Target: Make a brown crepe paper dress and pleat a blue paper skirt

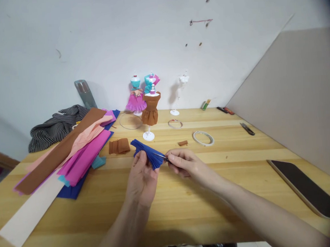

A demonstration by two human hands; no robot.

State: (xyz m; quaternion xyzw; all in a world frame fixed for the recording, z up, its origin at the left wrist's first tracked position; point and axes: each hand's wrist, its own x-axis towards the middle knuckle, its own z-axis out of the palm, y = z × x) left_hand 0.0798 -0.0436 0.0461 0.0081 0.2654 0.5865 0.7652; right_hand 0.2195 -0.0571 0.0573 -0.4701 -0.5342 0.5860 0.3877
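Paper [148, 150], blue and pleated, held above surface [230, 186] in grip of left fingers [140, 158]. Gripped in right fingers [176, 158], seemingly scissors [165, 158], blades at folds. Apparently already pleated, but not yet finished; nearby, brown dress [151, 111] on stand, seemingly complete; near wall [98, 38], undressed white form [184, 79].

Arrangement on the table [188, 222], seen from its near edge. Left: a pile of paper strips [61, 151], a bundled cloth [56, 128] behind them, a bottle [86, 94] beyond it by the wall [107, 48]. Rear centre: three dress stands [151, 111], one in front of two; to their right, a fourth stand [174, 113]. Front centre: scissors [160, 156] in the right grip [185, 163], against a paper piece [152, 160] in the left grip [141, 175]. Right: pliers [247, 129] lie behind a flat device [306, 189].
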